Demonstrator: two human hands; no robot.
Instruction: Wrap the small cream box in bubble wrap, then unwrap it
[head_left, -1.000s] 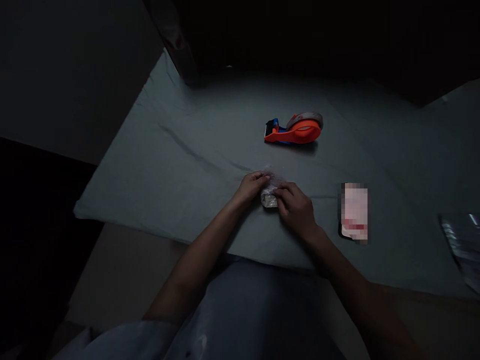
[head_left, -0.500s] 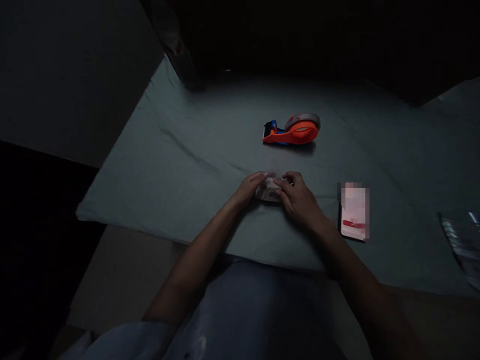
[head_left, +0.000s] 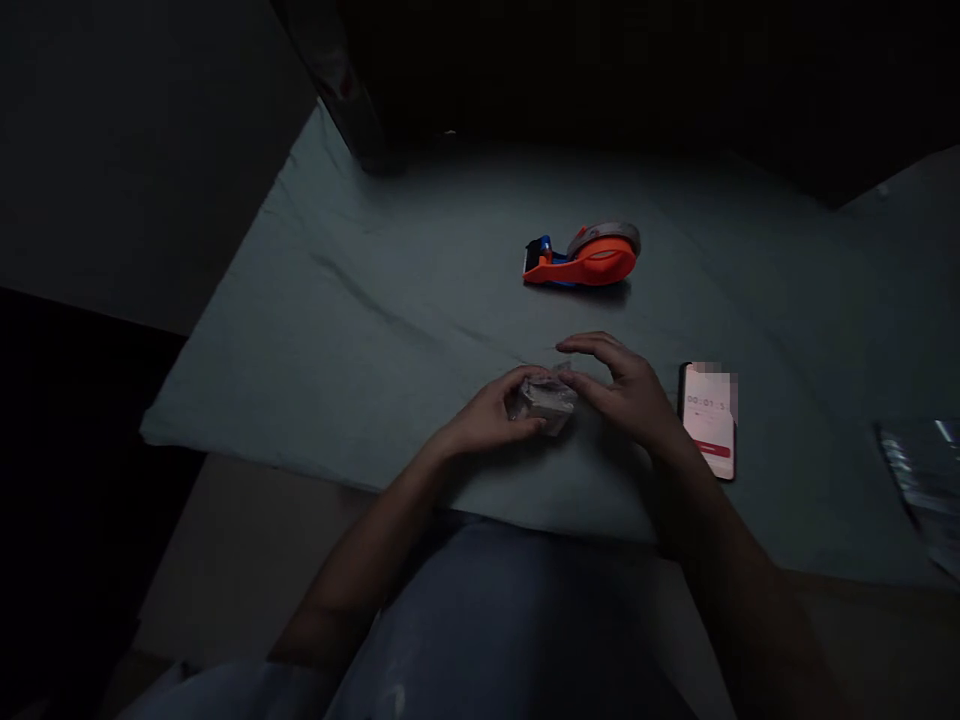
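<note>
A small pale box (head_left: 549,408) in clear, crinkled plastic film sits tilted in my left hand (head_left: 491,415). The left thumb is along its near side and the fingers curl over its far side. My right hand (head_left: 619,385) is at the box's right, fingers stretched and thumb apart from them. Its thumb tip is close to the film (head_left: 561,370) on top; in this dim light I cannot tell whether they touch.
An orange and blue tape dispenser (head_left: 585,262) with a roll lies beyond my hands. A lit phone (head_left: 709,425) with a timer is to the right. Shiny plastic (head_left: 926,480) lies at the far right of the pale green cloth (head_left: 300,370), whose near edge hangs before my lap.
The right hand has let go of the box and opened. My left hand has shifted its hold, and the box is now turned and tilted slightly nearer to me.
</note>
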